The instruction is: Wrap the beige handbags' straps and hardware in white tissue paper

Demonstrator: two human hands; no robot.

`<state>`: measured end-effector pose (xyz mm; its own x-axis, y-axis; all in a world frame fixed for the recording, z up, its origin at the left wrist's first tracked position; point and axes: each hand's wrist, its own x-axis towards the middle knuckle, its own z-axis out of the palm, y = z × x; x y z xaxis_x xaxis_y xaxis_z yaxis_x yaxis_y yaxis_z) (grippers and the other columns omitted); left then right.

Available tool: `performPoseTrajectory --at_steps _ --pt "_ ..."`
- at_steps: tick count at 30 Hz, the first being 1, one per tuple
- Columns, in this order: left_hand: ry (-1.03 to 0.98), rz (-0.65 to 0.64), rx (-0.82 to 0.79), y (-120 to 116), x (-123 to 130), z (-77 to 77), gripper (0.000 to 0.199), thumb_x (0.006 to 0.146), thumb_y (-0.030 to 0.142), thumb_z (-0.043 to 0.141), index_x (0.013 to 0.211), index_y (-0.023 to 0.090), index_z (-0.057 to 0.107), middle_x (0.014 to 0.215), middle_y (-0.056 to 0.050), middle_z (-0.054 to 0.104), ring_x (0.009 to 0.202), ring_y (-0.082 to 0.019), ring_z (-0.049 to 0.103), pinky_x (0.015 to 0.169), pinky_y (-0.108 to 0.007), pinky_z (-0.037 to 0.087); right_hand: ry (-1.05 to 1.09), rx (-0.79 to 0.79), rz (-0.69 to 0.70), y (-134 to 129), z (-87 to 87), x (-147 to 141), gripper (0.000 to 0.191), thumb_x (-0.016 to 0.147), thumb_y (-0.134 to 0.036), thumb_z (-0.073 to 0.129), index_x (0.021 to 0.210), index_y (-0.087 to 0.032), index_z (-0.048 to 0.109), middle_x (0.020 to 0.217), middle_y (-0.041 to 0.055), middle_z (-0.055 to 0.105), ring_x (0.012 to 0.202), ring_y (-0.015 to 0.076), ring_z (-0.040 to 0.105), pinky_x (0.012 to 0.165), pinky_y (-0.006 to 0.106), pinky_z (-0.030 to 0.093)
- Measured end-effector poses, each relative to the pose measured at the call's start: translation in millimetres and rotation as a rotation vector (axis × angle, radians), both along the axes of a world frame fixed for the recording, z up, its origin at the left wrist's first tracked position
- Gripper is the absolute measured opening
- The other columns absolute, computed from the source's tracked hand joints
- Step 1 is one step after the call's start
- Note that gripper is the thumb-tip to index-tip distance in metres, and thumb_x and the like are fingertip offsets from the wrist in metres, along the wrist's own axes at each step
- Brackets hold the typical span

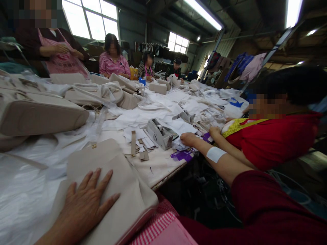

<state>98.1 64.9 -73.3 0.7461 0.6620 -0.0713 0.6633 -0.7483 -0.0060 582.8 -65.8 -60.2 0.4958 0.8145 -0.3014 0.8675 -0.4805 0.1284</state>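
Note:
A beige leather bag (125,180) lies tilted at the table's near edge, partly over my lap. My left hand (87,197) rests flat on it with the fingers spread. Stretched out to the right, my right hand (188,139) is at the white paper sheets (182,127), just right of a grey tape dispenser (159,133). Its fingers are curled in, and what they hold, if anything, is hidden. Beige strips (133,143) and small white cards lie left of the dispenser. Purple plastic (182,155) hangs at the table edge below my right hand.
More beige bags (43,112) are piled at the left on clear plastic wrap (22,190). A co-worker in red (276,139) sits close on my right, arms on the table. Several other people work along the far side. White sheets cover the table's middle.

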Motion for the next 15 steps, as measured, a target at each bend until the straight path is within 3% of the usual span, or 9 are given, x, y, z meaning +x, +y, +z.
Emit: performPoseTrajectory --at_steps 9,15 --pt "-0.024 -0.007 -0.005 1 0 -2.1 0.077 0.084 0.066 0.037 0.149 0.024 0.036 0.155 -0.02 0.033 0.142 -0.044 0.028 0.108 -0.065 0.015 -0.087 0.046 -0.009 -3 3.0 16 0.026 0.094 -0.035 0.057 0.109 -0.015 0.065 0.121 0.0091 0.063 0.113 0.0236 0.059 0.098 0.048 0.046" --pt "-0.027 0.011 -0.008 2 -2 -6.2 0.078 0.083 0.066 0.038 0.149 0.024 0.037 0.156 -0.018 0.033 0.144 -0.042 0.026 0.109 -0.064 0.015 -0.128 0.157 -0.291 -7 1.0 56 0.032 0.094 -0.034 0.059 0.119 -0.015 0.06 0.124 0.0102 0.06 0.109 0.0236 0.06 0.093 0.046 0.05"
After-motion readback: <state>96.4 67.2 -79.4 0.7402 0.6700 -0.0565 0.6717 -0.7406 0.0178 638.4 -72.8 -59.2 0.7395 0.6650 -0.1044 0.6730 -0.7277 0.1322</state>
